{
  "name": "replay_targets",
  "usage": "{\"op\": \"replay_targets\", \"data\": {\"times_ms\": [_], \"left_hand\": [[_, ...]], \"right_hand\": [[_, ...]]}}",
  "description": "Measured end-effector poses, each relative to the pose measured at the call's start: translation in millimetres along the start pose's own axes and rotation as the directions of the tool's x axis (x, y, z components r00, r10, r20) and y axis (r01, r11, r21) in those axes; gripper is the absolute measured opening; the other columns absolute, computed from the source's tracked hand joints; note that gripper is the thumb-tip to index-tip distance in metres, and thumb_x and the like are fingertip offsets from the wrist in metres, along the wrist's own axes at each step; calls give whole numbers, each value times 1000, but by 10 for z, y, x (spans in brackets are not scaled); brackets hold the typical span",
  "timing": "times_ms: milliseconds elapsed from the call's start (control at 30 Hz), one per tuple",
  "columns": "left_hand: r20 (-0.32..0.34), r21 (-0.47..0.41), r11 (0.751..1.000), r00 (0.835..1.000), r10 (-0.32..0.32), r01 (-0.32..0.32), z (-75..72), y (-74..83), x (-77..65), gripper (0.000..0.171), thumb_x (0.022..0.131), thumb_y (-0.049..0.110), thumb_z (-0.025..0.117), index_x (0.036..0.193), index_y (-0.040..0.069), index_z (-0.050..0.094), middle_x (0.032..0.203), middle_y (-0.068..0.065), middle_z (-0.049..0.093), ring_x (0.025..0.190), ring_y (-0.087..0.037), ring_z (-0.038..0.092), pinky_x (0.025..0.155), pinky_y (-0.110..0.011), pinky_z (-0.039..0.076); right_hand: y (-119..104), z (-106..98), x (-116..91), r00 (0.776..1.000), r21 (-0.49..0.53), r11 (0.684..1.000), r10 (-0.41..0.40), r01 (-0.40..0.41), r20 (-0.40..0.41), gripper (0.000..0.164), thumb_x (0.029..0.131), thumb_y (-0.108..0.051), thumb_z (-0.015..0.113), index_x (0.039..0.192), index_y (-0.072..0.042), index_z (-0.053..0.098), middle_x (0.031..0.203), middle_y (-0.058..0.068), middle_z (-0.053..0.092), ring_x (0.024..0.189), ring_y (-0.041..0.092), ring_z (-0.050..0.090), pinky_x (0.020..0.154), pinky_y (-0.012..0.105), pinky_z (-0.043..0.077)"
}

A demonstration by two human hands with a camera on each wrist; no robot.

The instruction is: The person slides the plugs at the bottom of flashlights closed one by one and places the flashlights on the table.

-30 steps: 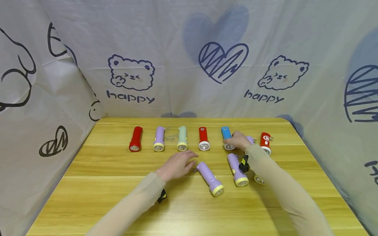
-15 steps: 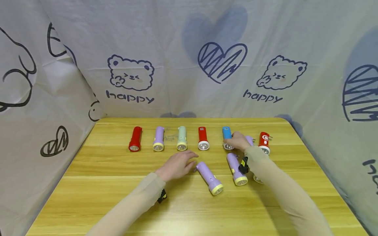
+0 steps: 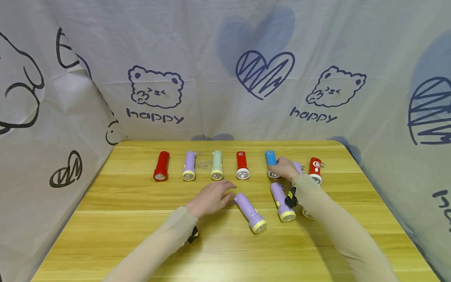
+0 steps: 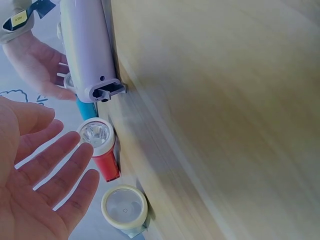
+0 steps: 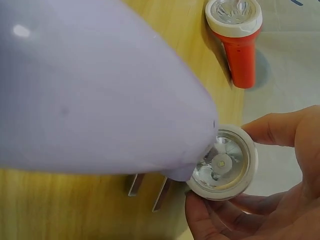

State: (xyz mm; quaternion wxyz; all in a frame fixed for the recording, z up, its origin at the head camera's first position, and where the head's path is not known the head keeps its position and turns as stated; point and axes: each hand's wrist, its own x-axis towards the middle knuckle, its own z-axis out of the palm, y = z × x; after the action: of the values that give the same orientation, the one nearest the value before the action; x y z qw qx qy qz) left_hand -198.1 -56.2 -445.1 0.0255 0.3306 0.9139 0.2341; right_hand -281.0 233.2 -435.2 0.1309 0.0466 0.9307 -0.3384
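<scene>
In the head view, my right hand [image 3: 286, 168] grips the white-rimmed head of a blue flashlight [image 3: 271, 157] lying in the back row. The right wrist view shows thumb and fingers on either side of its round lens [image 5: 234, 167]; a purple flashlight [image 5: 100, 90] covers part of it. My left hand [image 3: 210, 199] has loosely extended fingers and holds nothing. Just right of it lies a slanted purple flashlight [image 3: 248, 210], apart from the fingers. Under my right wrist is another purple flashlight [image 3: 280, 197].
Left of the blue one, the row has a red flashlight [image 3: 242, 161], a mint one [image 3: 217, 161], a purple one [image 3: 189, 162] and a dark red one [image 3: 163, 163]. Right stand a red flashlight with prongs [image 3: 316, 167] and a partly hidden purple one [image 3: 297, 167]. A printed cloth [image 3: 208, 98] surrounds the table.
The blue flashlight has shifted slightly to the right in my right hand's grip. My left hand has stayed where it was.
</scene>
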Motion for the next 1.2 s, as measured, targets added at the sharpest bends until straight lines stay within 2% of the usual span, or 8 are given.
{"op": "replay_targets", "data": {"times_ms": [100, 167, 233, 400, 667, 1033, 1200], "left_hand": [[1, 3, 1000, 1000, 3, -3, 0, 2, 4, 34, 102, 21, 59, 132, 6, 64, 133, -11, 67, 124, -30, 63, 108, -45, 52], [1, 8, 1000, 1000, 6, -6, 0, 4, 6, 34, 102, 21, 59, 132, 6, 64, 133, -11, 67, 124, -29, 63, 108, -45, 52], [2, 13, 1000, 1000, 5, -5, -4, 10, 6, 34, 102, 21, 58, 132, 6, 64, 133, -11, 67, 125, -29, 63, 108, -45, 51], [5, 23, 1000, 1000, -2, 2, -20, 36, 5, 36, 102, 22, 58, 135, 7, 62, 136, -10, 65, 127, -28, 62, 110, -46, 50], [-10, 30, 999, 1000, 20, -20, -29, 74, 5, 35, 102, 22, 60, 134, 8, 63, 135, -9, 66, 126, -27, 63, 108, -44, 51], [-20, 40, 999, 999, 33, -32, -31, 84, 8, 34, 101, 20, 61, 133, 8, 64, 133, -9, 67, 124, -26, 64, 106, -43, 53], [-20, 63, 997, 999, 40, -38, -31, 91, 2, 34, 101, 21, 61, 132, 8, 64, 132, -9, 67, 123, -26, 64, 105, -42, 53]], "right_hand": [[-9, -23, -13, 1000, -41, 999, 6, -6, -4, 64, 97, -31, 58, 140, 13, 43, 133, 31, 55, 109, 37, 56, 92, 44, 53], [-18, -43, -33, 1000, -78, 997, -4, 2, -19, 69, 98, -34, 56, 145, 12, 39, 142, 32, 50, 123, 42, 54, 104, 52, 50], [-30, -62, -60, 999, -101, 995, -21, 17, -39, 70, 98, -36, 56, 148, 10, 38, 145, 31, 50, 129, 43, 52, 110, 54, 47], [-52, -100, -196, 987, -102, 990, -109, 98, -114, 65, 99, -33, 56, 147, 7, 40, 138, 31, 55, 122, 42, 56, 102, 54, 50], [10, -160, -429, 945, -146, 965, -247, 220, -212, 56, 98, -26, 59, 142, 6, 46, 133, 30, 56, 118, 44, 57, 98, 55, 50], [84, -80, -683, 905, -186, 926, -365, 329, -218, 49, 95, -20, 63, 135, 6, 54, 126, 29, 59, 112, 45, 60, 92, 54, 53], [129, -9, -779, 897, -223, 905, -404, 363, -178, 47, 92, -18, 66, 131, 7, 57, 121, 29, 62, 108, 45, 62, 88, 55, 56]]}}
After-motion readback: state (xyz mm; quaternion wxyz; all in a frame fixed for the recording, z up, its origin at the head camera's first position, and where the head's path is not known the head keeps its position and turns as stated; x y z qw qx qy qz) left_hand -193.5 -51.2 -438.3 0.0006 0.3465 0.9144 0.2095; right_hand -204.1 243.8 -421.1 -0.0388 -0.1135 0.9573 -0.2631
